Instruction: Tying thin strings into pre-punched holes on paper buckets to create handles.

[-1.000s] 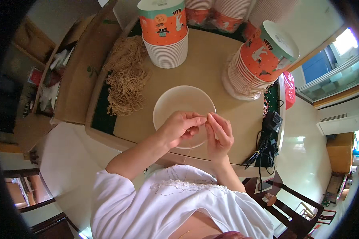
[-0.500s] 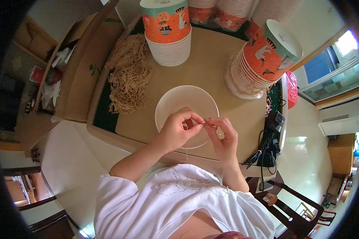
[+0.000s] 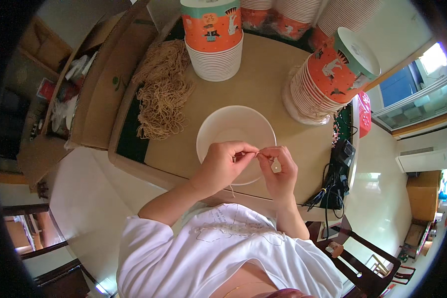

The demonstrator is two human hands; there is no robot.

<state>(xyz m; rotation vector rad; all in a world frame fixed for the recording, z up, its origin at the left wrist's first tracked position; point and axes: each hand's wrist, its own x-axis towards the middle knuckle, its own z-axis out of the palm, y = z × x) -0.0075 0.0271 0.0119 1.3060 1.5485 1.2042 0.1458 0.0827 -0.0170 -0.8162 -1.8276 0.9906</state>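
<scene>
Above a white round bowl or paper tub (image 3: 211,130), my two hands meet fingertip to fingertip. My left hand (image 3: 216,166) is closed in a pinch of thumb and forefinger. Against it, my right hand (image 3: 281,171) pinches as well, its fingers bent. Between them is a thin strand, mostly hidden by the fingertips. A pale string end (image 3: 232,189) hangs below my left hand, near the table's front edge. Beyond the bowl to the left lies a tangled heap of tan string (image 3: 161,94).
A stack of orange and green paper tubs (image 3: 213,44) stands behind the bowl; another stack (image 3: 328,74) leans at the right. Black cables (image 3: 333,184) lie along the right edge. An open cardboard box (image 3: 97,99) is at the left, a dark wooden chair (image 3: 367,258) at lower right.
My left fingers have straightened slightly and drawn into a tighter pinch beside the right fingertips. The whole view has shifted a little; the hands stay over the bowl.
</scene>
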